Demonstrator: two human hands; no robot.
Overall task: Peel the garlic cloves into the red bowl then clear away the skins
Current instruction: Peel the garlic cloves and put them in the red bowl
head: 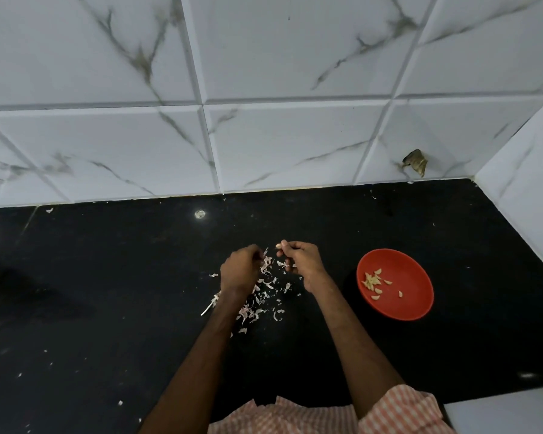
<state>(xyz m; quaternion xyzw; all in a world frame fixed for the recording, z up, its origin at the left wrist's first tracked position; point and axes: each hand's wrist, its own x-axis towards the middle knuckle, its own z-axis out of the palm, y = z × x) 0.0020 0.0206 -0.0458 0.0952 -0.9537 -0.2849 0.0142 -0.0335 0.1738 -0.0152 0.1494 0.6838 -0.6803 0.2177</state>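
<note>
My right hand (301, 260) pinches a small garlic clove (278, 246) between its fingertips above the black counter. My left hand (240, 270) is just to its left with curled fingers pinching pale garlic skin (266, 261). A pile of loose skins (262, 300) lies on the counter under and in front of both hands. The red bowl (403, 303) stands to the right of my right hand, apart from it, with several peeled cloves (373, 281) inside.
The black counter (107, 292) runs back to a white marble-tiled wall (264, 136), which turns a corner at the right. Small skin scraps are scattered about the counter. A brown dried bit (416, 162) clings to the wall at the back right. A garlic stem (210, 305) lies left of the pile.
</note>
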